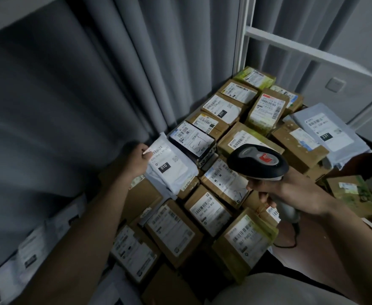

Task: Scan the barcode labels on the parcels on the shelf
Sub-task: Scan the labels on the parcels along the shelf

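A person's left hand (139, 158) pinches the far-left edge of a white plastic mailer bag (172, 166), thumb on its shipping label, tilting the bag up from the stack; a black tag on the label reads 010. The right hand (288, 191) curls round the grey handle of a black-and-grey handheld barcode scanner (258, 161), whose head with a red button hangs over the middle of the pile, just right of the mailer. Beneath both hands, brown cardboard parcels (209, 210) with white barcode labels lie packed edge to edge, running from near to far. At the far right, a pale grey plastic mailer (328, 133) marked 231 rests on top of the boxes. A white metal shelf frame (244, 40) rises at the far end, and grey pleated curtains (70, 84) hang along the left.
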